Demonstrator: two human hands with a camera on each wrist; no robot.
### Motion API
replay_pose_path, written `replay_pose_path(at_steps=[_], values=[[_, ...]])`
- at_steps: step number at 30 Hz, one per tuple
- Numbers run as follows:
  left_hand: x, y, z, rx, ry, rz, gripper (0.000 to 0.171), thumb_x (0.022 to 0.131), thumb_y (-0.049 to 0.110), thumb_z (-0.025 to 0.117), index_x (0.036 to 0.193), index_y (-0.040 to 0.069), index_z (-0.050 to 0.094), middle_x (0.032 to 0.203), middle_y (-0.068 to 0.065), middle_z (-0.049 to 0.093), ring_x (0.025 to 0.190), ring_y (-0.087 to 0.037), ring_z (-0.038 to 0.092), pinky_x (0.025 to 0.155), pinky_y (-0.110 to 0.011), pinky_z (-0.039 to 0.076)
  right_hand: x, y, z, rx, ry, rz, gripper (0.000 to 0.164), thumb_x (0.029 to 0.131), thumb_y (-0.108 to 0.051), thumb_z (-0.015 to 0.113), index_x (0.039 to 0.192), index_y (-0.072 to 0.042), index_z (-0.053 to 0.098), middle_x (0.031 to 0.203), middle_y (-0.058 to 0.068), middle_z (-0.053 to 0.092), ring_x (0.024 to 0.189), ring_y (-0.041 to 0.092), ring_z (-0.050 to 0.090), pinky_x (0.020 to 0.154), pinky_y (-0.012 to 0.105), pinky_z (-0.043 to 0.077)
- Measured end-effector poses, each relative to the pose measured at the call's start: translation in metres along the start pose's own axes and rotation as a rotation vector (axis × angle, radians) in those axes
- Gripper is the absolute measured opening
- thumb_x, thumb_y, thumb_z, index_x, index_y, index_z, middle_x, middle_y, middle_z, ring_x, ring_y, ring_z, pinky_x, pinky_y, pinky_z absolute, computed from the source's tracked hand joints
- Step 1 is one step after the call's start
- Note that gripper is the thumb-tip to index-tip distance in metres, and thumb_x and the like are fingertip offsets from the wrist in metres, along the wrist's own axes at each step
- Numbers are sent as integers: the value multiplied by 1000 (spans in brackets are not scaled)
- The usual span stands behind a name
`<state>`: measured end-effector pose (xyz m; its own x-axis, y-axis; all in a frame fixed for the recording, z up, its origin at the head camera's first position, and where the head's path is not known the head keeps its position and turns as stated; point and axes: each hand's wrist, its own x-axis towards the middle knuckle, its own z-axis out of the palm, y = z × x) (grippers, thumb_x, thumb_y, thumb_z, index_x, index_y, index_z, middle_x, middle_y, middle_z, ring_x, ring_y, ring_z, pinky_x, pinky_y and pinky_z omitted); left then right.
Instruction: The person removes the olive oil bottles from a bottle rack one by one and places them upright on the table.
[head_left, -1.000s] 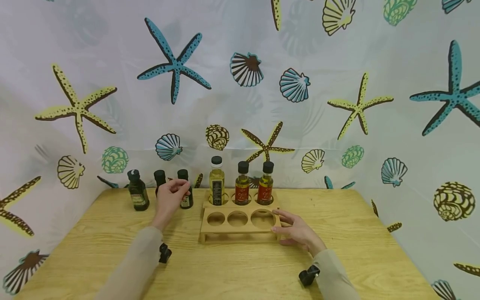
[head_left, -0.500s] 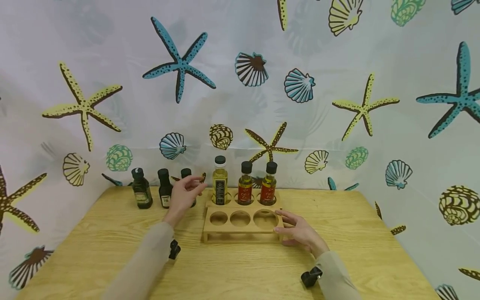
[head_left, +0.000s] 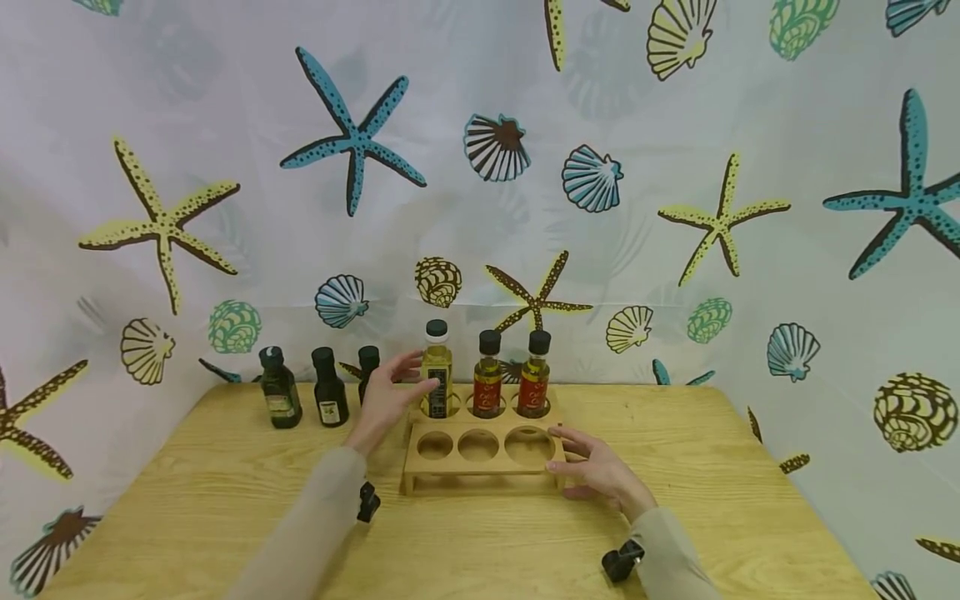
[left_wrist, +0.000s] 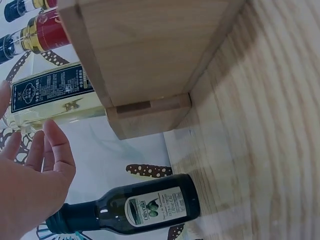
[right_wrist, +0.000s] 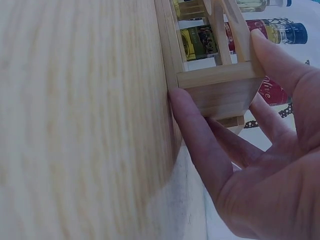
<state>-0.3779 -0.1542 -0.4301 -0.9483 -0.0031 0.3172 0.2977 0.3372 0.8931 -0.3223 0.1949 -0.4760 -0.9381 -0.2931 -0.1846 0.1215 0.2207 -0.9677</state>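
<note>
My left hand [head_left: 390, 398] reaches around the clear bottle of pale yellow oil [head_left: 437, 362] in the back left hole of a wooden bottle rack [head_left: 480, 485]. In the left wrist view its fingers [left_wrist: 61, 145] are spread near the bottle's upper part, not closed tightly round it. My right hand [head_left: 596, 473] holds the rack's right end; the right wrist view has the thumb [right_wrist: 280, 60] at the upper edge and other fingers along the end panel. Two red-labelled oil bottles [head_left: 487, 392] stand in the other back holes. The front holes hold nothing.
Left of the rack, dark bottles stand upright on the wooden table [head_left: 225, 475]: a wider one [head_left: 280, 393], a slim one [head_left: 330, 396], and another [head_left: 367, 360] partly hidden behind my left hand. A patterned curtain [head_left: 600, 275] hangs close behind the rack.
My left hand has moved right, from the dark bottle nearest the rack to the yellow oil bottle, its fingers opening out. The right hand stays at the rack's end.
</note>
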Motion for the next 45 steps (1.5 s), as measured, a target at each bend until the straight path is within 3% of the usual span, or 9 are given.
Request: replay_pose_path(at_steps=[6, 15, 22, 32, 45], values=[[5, 4, 2, 6, 18, 8, 61, 87, 26, 77, 141, 16, 52, 139, -10, 55, 127, -34, 50, 105, -52, 41, 0, 0, 0, 4, -12, -14, 71, 85, -25, 78, 148, -23, 46, 158, 25, 25, 134, 45, 43, 81, 45, 59], [11, 2, 10, -6, -29, -65, 65, 90, 28, 73, 148, 23, 45, 149, -13, 45, 138, -31, 42, 107, -54, 41, -1, 1, -2, -1, -18, -9, 72, 85, -26, 78, 148, -24, 45, 158, 25, 25, 136, 46, 41, 81, 45, 59], [14, 3, 9, -9, -84, -89, 70, 92, 30, 71, 153, 24, 37, 156, -15, 35, 142, -38, 36, 111, -55, 37, 0, 1, -1, -2, -7, -5, 72, 85, -26, 79, 148, -24, 45, 158, 25, 25, 132, 44, 46, 80, 44, 59], [17, -2, 3, -18, -130, -115, 74, 91, 28, 72, 154, 20, 35, 157, -16, 34, 139, -39, 39, 111, -53, 38, 0, 3, -1, 0, -7, -1, 72, 84, -27, 79, 148, -24, 46, 158, 25, 26, 132, 44, 47, 80, 44, 59], [15, -1, 3, -38, -84, -98, 73, 90, 28, 74, 153, 23, 37, 154, -15, 39, 138, -39, 40, 109, -53, 40, -1, 1, -1, 5, 0, 9, 69, 86, -24, 78, 147, -24, 47, 158, 25, 26, 131, 43, 48, 80, 45, 59]])
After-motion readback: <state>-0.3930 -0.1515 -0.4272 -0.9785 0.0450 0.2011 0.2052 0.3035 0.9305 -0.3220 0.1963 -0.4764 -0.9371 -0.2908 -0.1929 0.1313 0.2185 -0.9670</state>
